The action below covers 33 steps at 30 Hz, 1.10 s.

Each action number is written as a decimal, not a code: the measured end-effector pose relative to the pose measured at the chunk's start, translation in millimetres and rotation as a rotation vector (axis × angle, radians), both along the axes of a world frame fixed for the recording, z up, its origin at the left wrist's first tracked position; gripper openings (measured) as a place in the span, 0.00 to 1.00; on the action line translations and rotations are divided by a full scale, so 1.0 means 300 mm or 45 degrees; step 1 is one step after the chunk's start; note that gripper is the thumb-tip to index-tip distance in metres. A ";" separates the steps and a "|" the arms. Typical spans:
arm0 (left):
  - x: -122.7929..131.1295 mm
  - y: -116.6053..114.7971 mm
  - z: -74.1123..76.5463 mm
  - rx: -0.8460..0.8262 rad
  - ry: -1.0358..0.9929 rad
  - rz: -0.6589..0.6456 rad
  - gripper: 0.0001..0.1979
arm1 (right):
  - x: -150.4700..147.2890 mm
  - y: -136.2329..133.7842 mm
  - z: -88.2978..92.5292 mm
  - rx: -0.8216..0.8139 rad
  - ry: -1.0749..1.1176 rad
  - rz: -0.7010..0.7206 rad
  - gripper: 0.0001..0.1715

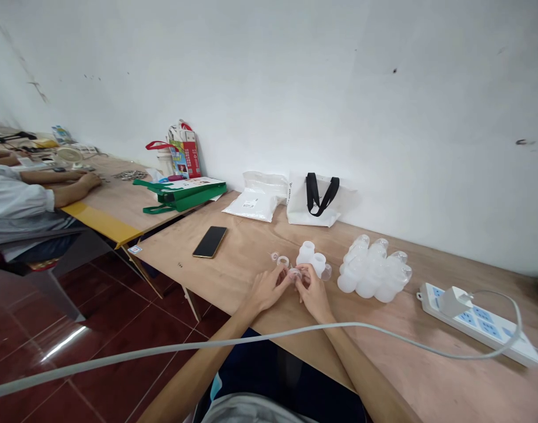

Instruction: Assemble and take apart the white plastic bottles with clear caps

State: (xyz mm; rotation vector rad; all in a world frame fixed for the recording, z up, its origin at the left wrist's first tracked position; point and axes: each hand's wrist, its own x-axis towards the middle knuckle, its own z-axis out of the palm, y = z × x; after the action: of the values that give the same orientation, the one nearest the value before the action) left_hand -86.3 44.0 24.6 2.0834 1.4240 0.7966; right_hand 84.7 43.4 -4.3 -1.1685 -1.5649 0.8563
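Head view: the left hand (pixel 269 289) and right hand (pixel 313 289) pinch a small clear plastic piece (pixel 294 273)

Both hands are closed on the piece, fingertips meeting around it, though the fingers hide most of it and the exact grip cannot be told. The forearms rise from the bottom of the view and converge, elbows wide apart and wrists turned inward, so the hands work together just above the wooden tabletop (pixel 233 270).

The piece is small and looks smooth, so a slip of the fingertips could drop it among the parts just ahead. From there it could roll away on the bare wood. Just past the fingertips stand two frosted plastic bottles (pixel 310 255) and small clear rings (pixel 280 259), close enough for a knuckle to knock them. The loose cluster of frosted bottles (pixel 372 270) beyond the right hand could also scatter if bumped. A pale cable (pixel 251 339) crosses the view over the forearms, and it could snag if it is resting on them; the picture does not settle that.

Further right lies a white power strip (pixel 475 323). Ahead and left of the hands are a black smartphone (pixel 209 242) and, against the wall, a white bag with black handles (pixel 313 200).
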 end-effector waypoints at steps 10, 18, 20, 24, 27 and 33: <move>-0.004 0.022 -0.027 0.032 -0.141 -0.019 0.17 | -0.002 0.004 -0.010 0.073 0.066 0.117 0.16; -0.017 0.049 -0.061 0.213 -0.079 -0.031 0.12 | 0.003 0.008 -0.027 0.281 -0.272 0.269 0.18; -0.021 0.059 -0.073 0.271 -0.107 -0.023 0.14 | 0.002 0.006 -0.025 0.277 -0.315 0.300 0.19; -0.045 0.084 -0.097 0.336 -0.137 0.039 0.21 | 0.002 0.002 -0.017 0.261 -0.308 0.336 0.19; -0.079 0.107 -0.113 0.311 -0.055 0.082 0.24 | 0.002 -0.001 -0.012 0.271 -0.287 0.334 0.20; -0.123 0.128 -0.122 0.323 0.101 -0.024 0.35 | 0.003 -0.006 -0.013 0.377 -0.319 0.251 0.18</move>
State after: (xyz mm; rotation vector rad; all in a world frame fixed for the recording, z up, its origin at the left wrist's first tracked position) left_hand -123.2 82.4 -11.9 2.3373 1.4035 0.9385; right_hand 85.6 41.6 -8.3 -0.9445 -1.9623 0.5909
